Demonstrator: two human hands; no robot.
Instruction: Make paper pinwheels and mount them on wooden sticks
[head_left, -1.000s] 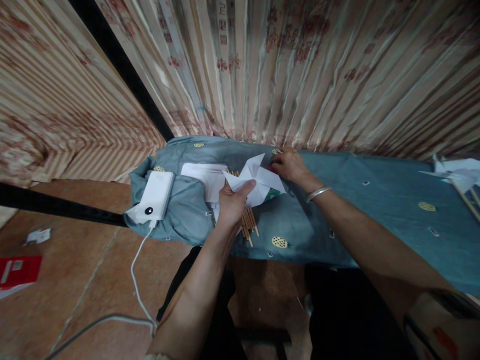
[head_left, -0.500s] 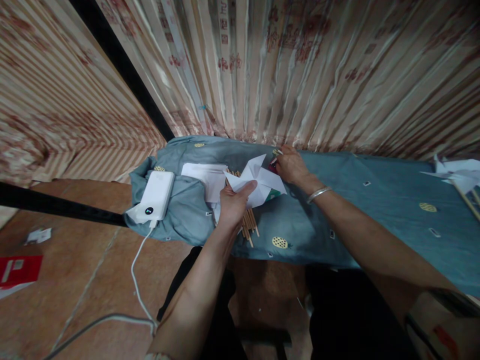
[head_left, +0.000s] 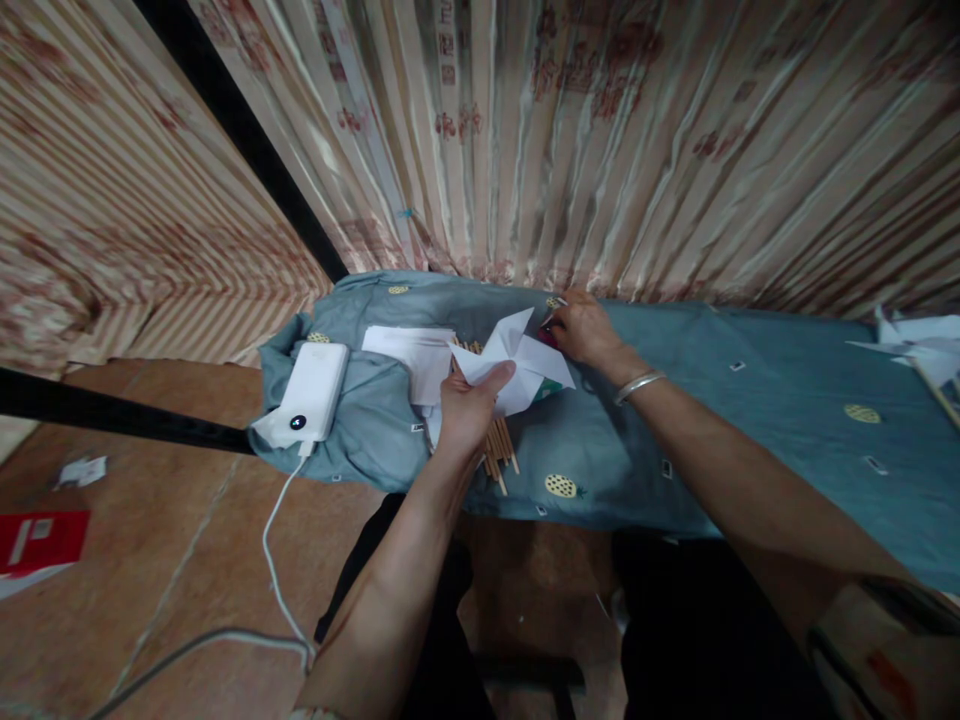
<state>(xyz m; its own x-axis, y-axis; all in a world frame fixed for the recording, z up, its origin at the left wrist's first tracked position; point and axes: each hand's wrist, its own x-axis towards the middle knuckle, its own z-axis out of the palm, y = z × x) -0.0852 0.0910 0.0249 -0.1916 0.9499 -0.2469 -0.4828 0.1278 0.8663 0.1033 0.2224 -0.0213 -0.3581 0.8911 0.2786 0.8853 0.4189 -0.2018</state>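
Note:
A white folded paper pinwheel (head_left: 517, 362) is held by my left hand (head_left: 471, 400), its thumb pressed on the paper near the middle. Just right of the pinwheel, my right hand (head_left: 583, 330) is closed, with its fingertips at a small dark red thing (head_left: 550, 332) too small to name. Under the pinwheel and my left hand lie several thin wooden sticks (head_left: 498, 450), partly hidden. White paper sheets (head_left: 424, 358) lie to the left of them on the blue-green cloth (head_left: 630, 470).
A white power bank (head_left: 315, 390) with a plugged cable (head_left: 274, 560) lies at the cloth's left end. Another white pinwheel (head_left: 919, 340) with a stick is at the far right. A striped curtain (head_left: 510, 140) hangs behind; a black pole (head_left: 240, 130) crosses the left.
My right hand has shifted very slightly at the small dark red thing, with its fingers turned a little. My left hand and the pinwheel look almost unchanged.

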